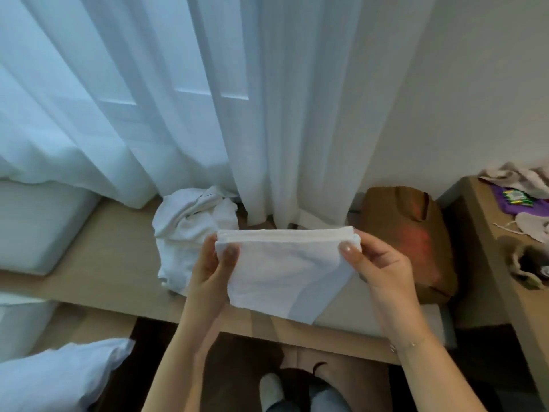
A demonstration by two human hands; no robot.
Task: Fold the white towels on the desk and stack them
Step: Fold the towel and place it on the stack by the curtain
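Sheer white curtains (184,99) hang across the back of the scene, reaching down to a long wooden surface (98,263) that runs from left to right. A pale cushion (38,221) lies on its left end, and a brown bag (407,239) sits at its right end, against the wall. To the far right, a second wooden surface (505,292) carries crumpled pinkish cloths (517,176) and a purple item (517,200).

A heap of unfolded white towels (190,233) rests on the long surface, just beside the curtain hem. In front of that heap, raised above the surface, a folded white towel (282,263) is held in the air between both hands, its layered top edge level and its lower part hanging down to a point.

The left hand (211,269) pinches the towel's upper left corner, thumb in front and fingers curled behind the cloth. The right hand (377,263) pinches the upper right corner the same way, thumb pressed on the front. A thin bracelet (407,346) circles the right wrist.
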